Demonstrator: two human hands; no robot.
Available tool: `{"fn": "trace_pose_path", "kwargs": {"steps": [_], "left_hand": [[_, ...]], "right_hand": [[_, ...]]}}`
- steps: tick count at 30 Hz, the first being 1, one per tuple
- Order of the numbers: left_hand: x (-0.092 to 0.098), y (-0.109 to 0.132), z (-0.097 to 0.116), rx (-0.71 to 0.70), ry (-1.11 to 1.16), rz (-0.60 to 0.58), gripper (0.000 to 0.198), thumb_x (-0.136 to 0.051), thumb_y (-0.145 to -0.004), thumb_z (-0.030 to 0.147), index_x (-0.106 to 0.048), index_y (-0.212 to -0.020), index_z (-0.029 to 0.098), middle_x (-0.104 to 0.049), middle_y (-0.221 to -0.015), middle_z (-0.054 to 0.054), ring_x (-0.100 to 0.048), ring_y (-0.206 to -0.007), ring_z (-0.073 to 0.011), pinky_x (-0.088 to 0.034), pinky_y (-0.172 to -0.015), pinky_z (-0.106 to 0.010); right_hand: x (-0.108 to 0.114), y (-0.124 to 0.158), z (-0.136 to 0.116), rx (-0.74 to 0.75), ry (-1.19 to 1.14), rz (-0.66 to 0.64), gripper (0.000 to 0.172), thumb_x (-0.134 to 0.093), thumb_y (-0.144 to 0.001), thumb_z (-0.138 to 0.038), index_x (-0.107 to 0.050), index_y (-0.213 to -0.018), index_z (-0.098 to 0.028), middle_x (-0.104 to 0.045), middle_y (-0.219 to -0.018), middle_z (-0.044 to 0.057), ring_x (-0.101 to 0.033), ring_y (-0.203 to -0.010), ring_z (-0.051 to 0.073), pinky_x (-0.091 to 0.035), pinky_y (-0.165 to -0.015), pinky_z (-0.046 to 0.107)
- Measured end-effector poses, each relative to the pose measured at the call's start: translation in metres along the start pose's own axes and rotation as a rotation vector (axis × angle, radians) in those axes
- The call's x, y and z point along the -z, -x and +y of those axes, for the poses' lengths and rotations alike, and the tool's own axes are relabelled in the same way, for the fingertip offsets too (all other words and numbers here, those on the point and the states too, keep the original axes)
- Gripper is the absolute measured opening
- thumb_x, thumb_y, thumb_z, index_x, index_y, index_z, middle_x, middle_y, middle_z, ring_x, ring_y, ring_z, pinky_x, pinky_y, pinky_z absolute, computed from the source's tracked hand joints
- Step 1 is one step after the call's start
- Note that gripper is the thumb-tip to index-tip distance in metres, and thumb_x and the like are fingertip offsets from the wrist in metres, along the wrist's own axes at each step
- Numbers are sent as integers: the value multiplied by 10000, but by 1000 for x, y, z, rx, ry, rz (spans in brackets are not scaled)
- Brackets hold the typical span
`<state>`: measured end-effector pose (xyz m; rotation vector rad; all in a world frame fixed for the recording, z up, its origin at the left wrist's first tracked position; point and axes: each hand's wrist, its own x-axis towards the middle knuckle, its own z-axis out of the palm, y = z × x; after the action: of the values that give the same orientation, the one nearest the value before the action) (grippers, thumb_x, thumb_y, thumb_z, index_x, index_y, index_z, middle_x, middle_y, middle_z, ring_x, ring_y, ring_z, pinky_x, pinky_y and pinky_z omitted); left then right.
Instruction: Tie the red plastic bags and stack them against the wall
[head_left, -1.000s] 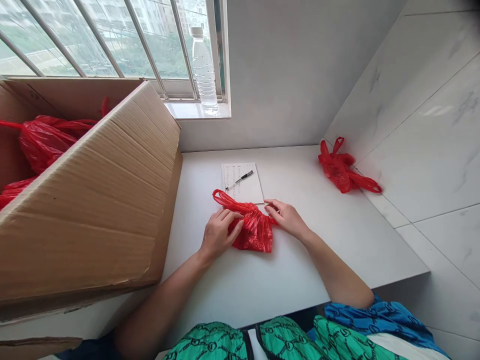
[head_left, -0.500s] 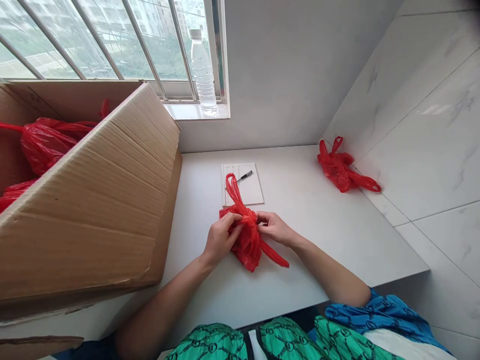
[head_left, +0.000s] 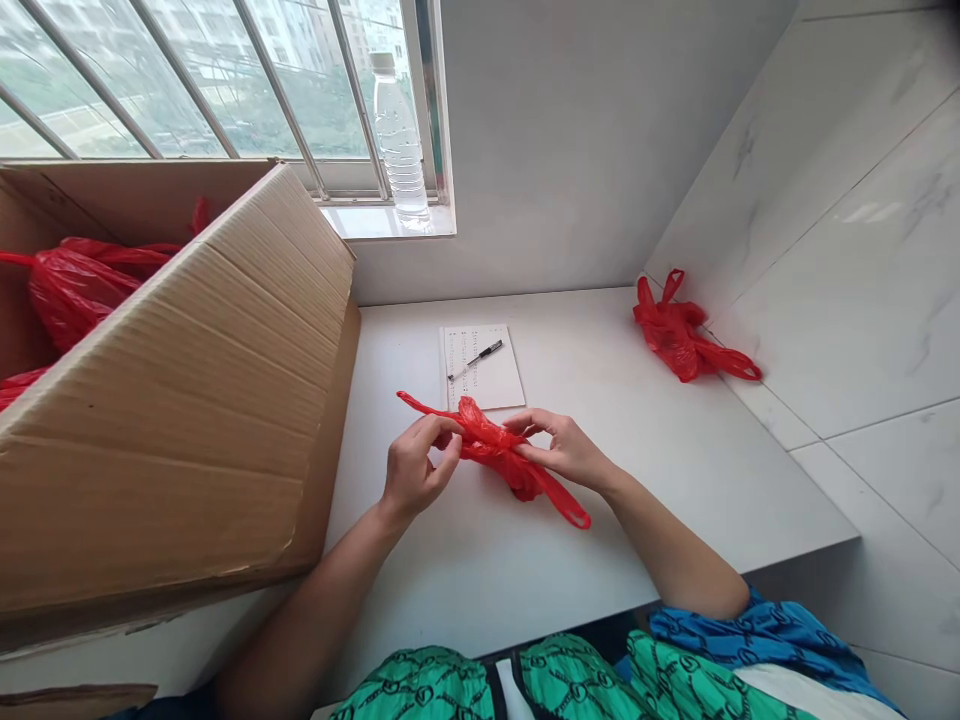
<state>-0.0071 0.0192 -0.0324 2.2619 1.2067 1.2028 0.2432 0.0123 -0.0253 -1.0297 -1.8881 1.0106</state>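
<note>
The red bag (head_left: 499, 447) has turned; I see the left hand (head_left: 415, 468) and right hand (head_left: 566, 450) pinching it midway between the surface's (head_left: 600, 370) front and back edges, its gathered middle seemingly more accessible.

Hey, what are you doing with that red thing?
A person has a crumpled red bag between both hands, over the white table. The left hand pinches one side and the right hand holds the other, with a handle poking out at each end. Just behind it, a pen lies on a notebook. Another red bag sits at the table's far right corner, and more red plastic fills part of the cardboard box at left.
</note>
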Motion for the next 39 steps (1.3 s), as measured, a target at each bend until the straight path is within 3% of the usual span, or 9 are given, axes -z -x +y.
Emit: {"fn": "trace_pose_path", "kwargs": {"steps": [4, 7, 10, 18, 24, 28, 32, 35, 39], "left_hand": [[0, 0, 9, -114, -103, 133, 62, -584, -871, 220, -605, -928, 208, -653, -861, -42, -613, -836, -199, -513, -767, -344], [-13, 3, 11, -164, -236, -103, 323, -577, -906, 292, -590, -1221, 222, -636, -1241, -99, -551, -1209, -267, -430, -1045, -450], [-28, 10, 5, -121, -357, -340, 517, -480, -974, 380, -418, -1464, 226, -472, -1486, -111, -370, -1418, -289, -259, -1177, -518], [-40, 20, -5, -46, -465, -451, 600, -374, -1015, 423, -251, -1550, 180, -276, -1599, -104, -220, -1494, -266, -144, -1214, -518], [-27, 14, 1, -73, -378, -394, 638, -418, -988, 488, -276, -1539, 199, -341, -1568, -145, -288, -1464, -295, -156, -1199, -551], [-3, 16, 14, -167, -332, -309, 651, -581, -880, 577, -464, -1414, 224, -516, -1422, -133, -446, -1335, -305, -223, -1176, -517], [8, 29, 21, -205, -378, -436, 481, -654, -875, 420, -533, -1311, 257, -628, -1239, -91, -566, -1136, -279, -412, -985, -436], [6, 35, 25, -200, -476, -503, 318, -628, -892, 257, -580, -1205, 245, -666, -1082, -71, -609, -989, -247, -444, -863, -394], [17, 25, 50, -234, -547, -530, 101, -536, -939, 274, -615, -952, 211, -662, -905, -58, -616, -839, -216, -460, -751, -349]], "right_hand": [[-10, 1, 0, 98, 179, -52, 464, -569, -854, -161, -575, -1306, -267, -591, -1348, 70, -525, -1266, 242, -469, -1046, 452], [-24, 1, 7, 96, 274, -144, 554, -478, -886, -148, -456, -1433, -232, -491, -1471, 91, -452, -1355, 245, -412, -1118, 479], [-34, 0, 16, 44, 401, -189, 558, -407, -907, -151, -415, -1464, -136, -415, -1529, 136, -329, -1447, 250, -286, -1204, 488], [-40, -1, 21, -48, 551, -262, 630, -376, -926, -212, -276, -1538, -96, -271, -1602, 145, -201, -1501, 249, -149, -1238, 497], [-19, 3, 15, -20, 310, -221, 679, -526, -935, -356, -265, -1547, -221, -334, -1581, 117, -310, -1459, 272, -269, -1194, 510], [13, 6, 11, -131, 172, 11, 628, -524, -947, -492, -324, -1513, -306, -510, -1463, 74, -460, -1360, 256, -371, -1123, 478], [28, 5, 18, -187, 182, 200, 453, -466, -968, -506, -537, -1359, -289, -676, -1232, 60, -588, -1205, 253, -466, -1001, 433], [25, 5, 27, -159, 244, 177, 378, -473, -960, -489, -644, -1220, -275, -708, -1167, 57, -634, -1115, 266, -515, -893, 416], [16, 7, 32, -71, 340, 124, 321, -465, -964, -442, -696, -1115, -278, -735, -1098, 47, -654, -1063, 276, -477, -971, 477]]}}
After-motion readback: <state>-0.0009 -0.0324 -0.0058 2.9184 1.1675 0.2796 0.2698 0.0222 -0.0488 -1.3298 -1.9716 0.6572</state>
